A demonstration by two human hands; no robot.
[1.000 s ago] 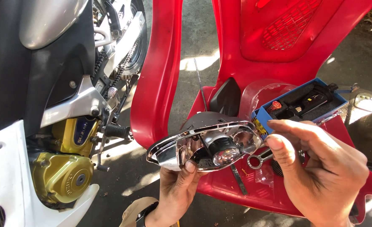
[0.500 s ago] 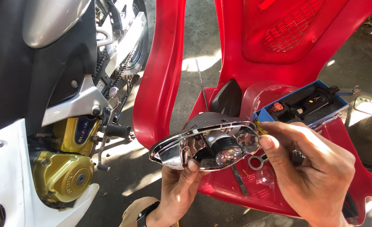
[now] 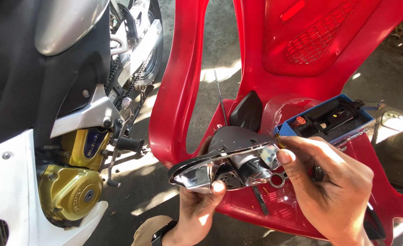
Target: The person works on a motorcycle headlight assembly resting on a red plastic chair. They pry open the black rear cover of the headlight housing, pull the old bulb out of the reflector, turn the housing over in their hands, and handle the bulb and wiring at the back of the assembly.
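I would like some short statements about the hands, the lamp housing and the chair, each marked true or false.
1. The left hand holds the chrome lamp housing from below. True.
2. The right hand rests flat on the motorcycle. False: its fingers touch the housing's right end.
3. The plastic chair is red. True.
4. The blue box lies on the ground. False: it sits on the chair seat.
5. The motorcycle's engine cover is gold. True.
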